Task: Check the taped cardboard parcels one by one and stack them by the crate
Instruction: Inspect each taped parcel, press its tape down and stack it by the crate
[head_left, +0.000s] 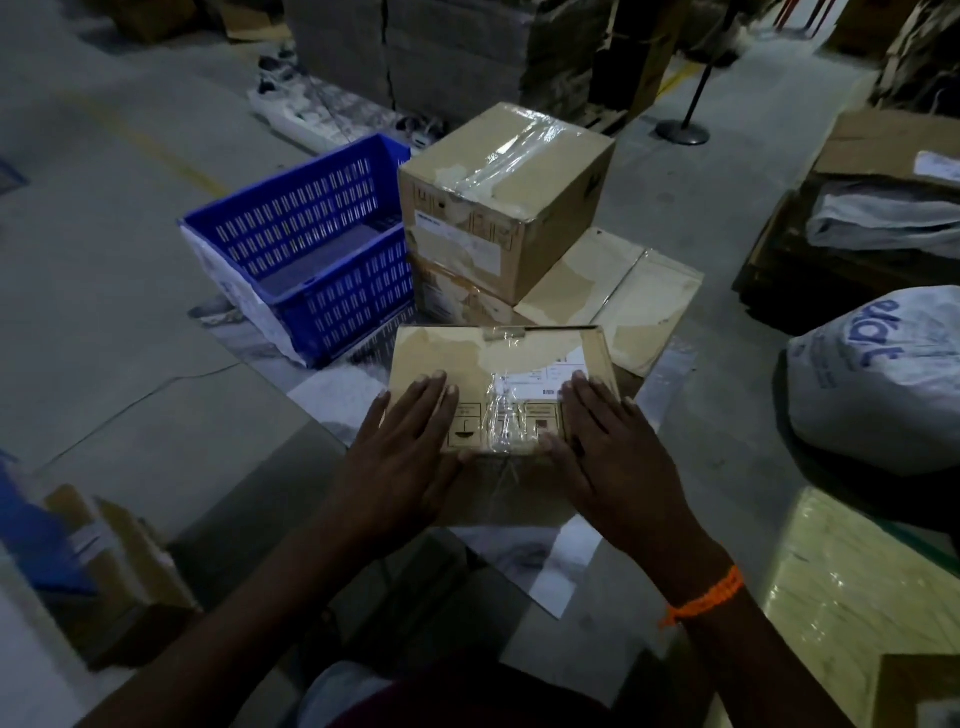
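Just right of the blue crate (306, 244) stands your stack of taped boxes (506, 208). In front of that crate sits the parcel (498, 389) under check; your left hand (402, 457) and right hand (613, 457) lie flat and spread on it, probably steadying it to read the label (540, 376).

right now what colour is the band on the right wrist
Orange, a thin band on the right wrist, seen in the head view.

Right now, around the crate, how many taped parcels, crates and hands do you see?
Taped parcels: 4, namely the parcel under the hands, the top parcel, the middle parcel and the flat parcel
Blue crate: 1
Hands: 2, the left hand and the right hand
Total: 7
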